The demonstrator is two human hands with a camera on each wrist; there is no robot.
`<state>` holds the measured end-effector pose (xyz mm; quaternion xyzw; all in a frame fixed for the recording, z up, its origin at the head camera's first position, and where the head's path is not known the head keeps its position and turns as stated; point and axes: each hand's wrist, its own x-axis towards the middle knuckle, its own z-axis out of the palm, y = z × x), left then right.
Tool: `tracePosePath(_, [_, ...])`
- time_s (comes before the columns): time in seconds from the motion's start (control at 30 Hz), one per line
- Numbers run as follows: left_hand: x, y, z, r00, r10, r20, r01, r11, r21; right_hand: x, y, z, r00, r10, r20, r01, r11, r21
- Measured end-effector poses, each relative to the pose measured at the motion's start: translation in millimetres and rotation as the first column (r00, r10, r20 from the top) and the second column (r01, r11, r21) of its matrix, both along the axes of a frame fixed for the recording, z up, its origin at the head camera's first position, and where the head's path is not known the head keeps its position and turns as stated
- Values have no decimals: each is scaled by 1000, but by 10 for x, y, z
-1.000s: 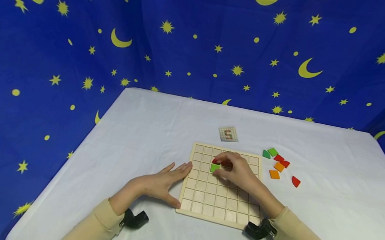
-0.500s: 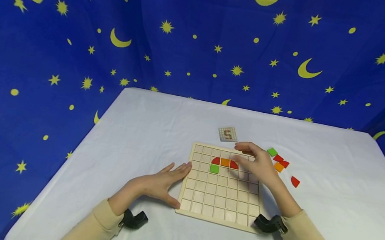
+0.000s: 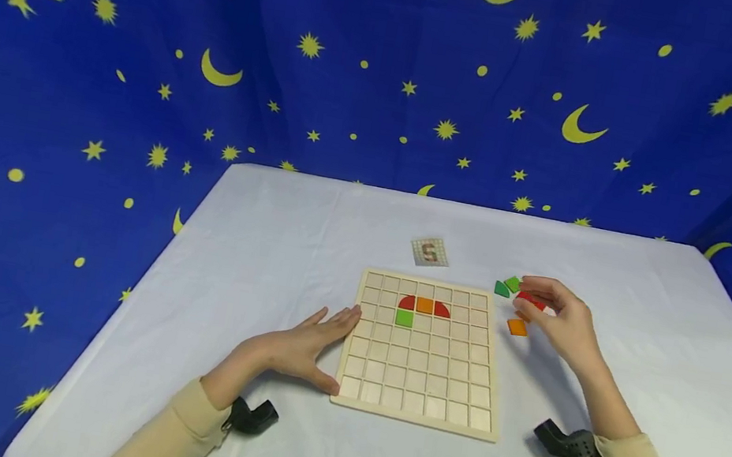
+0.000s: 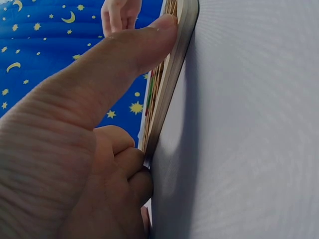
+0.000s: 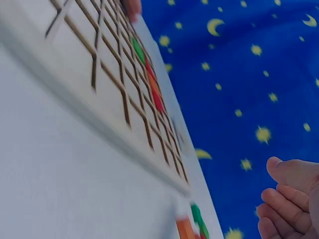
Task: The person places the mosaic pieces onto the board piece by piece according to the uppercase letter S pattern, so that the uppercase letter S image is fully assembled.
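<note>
My left hand [image 3: 300, 350] lies along the left edge of a wooden grid board [image 3: 417, 360], thumb and fingertips touching its rim. On the board sit an orange square tile [image 3: 424, 306], a red quarter-round tile [image 3: 407, 302] on each side of it, and a green square tile [image 3: 404, 318] below the left one. My right hand [image 3: 563, 320] hovers over loose tiles right of the board, partly hiding red tiles [image 3: 529, 297]. In the right wrist view, its thumb [image 5: 294, 174] and fingers stand apart with nothing visible between them.
Beside the right hand lie an orange square tile [image 3: 517, 328], a light green tile [image 3: 513, 284] and a dark green one [image 3: 503, 289]. Behind the board is a small pattern card [image 3: 430, 252] with an S-like figure. A blue starry cloth [image 3: 358, 99] hangs behind the white table.
My right hand has left the board and moved right to the loose tiles, uncovering the orange and right red tiles on the grid. The left hand stays at the board's edge.
</note>
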<state>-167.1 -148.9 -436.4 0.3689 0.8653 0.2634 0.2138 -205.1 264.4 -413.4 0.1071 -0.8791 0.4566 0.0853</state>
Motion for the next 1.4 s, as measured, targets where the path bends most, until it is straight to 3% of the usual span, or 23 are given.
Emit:
tracePosePath(0.2, [-3, -19, 22, 1000, 1, -9, -1, 1000, 5, -43, 475, -280, 992, -90, -86, 89, 996, -11])
tracePosePath(0.4, [-4, -5, 4, 1000, -8, -15, 8, 1000, 5, 165, 498, -156, 987, -156, 36, 154, 987, 41])
tracePosePath(0.53, [-5, -1, -1, 1000, -13, -16, 13, 1000, 13, 255, 505, -109, 980, -147, 132, 132, 984, 118])
tracePosePath(0.63, [-3, -6, 7, 1000, -10, -10, 10, 1000, 20, 257, 532, -148, 977, -146, 153, 119, 978, 169])
tracePosePath(0.93, [2, 5, 3, 1000, 3, -1, -3, 1000, -11, 254, 552, -332, 984, -151, 94, 124, 961, 248])
tracePosePath(1.17, [5, 6, 23, 1000, 2, -1, -2, 1000, 4, 249, 557, -393, 991, -135, 12, 126, 951, 282])
tracePosePath(1.4, [11, 9, 14, 1000, 5, 6, -5, 1000, 10, 258, 576, -389, 994, -109, -8, 106, 944, 313])
